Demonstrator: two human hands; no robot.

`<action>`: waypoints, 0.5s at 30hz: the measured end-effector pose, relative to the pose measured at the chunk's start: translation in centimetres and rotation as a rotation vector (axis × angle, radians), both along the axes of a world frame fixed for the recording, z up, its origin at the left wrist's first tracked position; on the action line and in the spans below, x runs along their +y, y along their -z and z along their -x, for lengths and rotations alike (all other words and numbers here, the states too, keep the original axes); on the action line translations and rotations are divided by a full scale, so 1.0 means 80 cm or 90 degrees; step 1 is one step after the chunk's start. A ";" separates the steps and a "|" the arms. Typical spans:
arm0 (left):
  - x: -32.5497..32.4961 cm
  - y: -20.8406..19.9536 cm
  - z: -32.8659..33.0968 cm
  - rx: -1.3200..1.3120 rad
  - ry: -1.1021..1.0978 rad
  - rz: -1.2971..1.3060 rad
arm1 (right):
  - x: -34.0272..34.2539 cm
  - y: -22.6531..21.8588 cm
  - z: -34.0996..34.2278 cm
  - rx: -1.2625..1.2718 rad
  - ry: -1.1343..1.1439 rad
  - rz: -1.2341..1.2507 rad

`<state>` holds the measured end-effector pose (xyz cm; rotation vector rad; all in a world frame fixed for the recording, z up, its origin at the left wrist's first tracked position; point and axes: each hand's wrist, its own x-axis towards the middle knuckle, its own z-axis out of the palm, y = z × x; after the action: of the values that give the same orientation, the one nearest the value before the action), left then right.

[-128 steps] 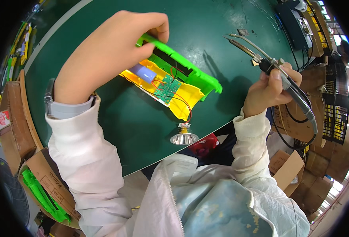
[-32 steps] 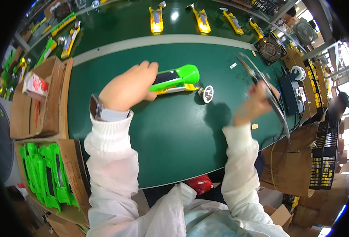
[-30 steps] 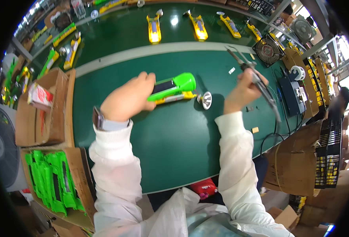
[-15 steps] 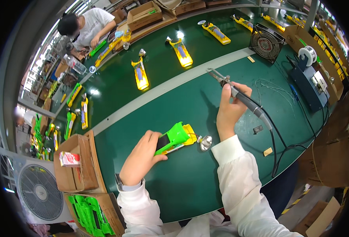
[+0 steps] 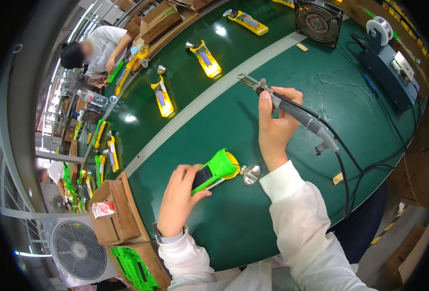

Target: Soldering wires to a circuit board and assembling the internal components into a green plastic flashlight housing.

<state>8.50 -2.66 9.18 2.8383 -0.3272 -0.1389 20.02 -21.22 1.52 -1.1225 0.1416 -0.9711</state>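
The casing (image 5: pixel 220 166) is smooth plastic, the reflector (image 5: pixel 251 175) mirror-glossy (metal-coated, perhaps; it is small here), the table (image 5: pixel 238 220) faintly shiny.

The worktop (image 5: pixel 234 237) here is broad and dark green, edged along its far side by a pale grey strip (image 5: pixel 195 101). Past the worktop and that strip I see a second, glossy green surface (image 5: pixel 139 132) catching white spots of glare (image 5: pixel 129 118). Left of the worktop stands a grey fan (image 5: pixel 78 250) in a pale housing. At its lower right, yellow-and-black tape (image 5: pixel 388 227) marks the grey floor (image 5: pixel 377 262).
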 end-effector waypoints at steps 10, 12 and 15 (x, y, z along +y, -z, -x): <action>0.047 -0.008 0.003 0.022 0.008 -0.042 | 0.004 -0.001 0.001 -0.007 -0.038 -0.024; 0.083 -0.023 -0.009 0.048 -0.051 -0.023 | 0.004 -0.001 0.001 -0.006 -0.046 -0.029; 0.154 -0.047 -0.055 0.052 -0.124 -0.037 | 0.004 -0.001 0.000 0.009 -0.031 -0.013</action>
<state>12.92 9.64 12.97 2.8913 -0.0290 -0.2266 20.05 -20.92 1.60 -1.1098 0.1349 -0.9173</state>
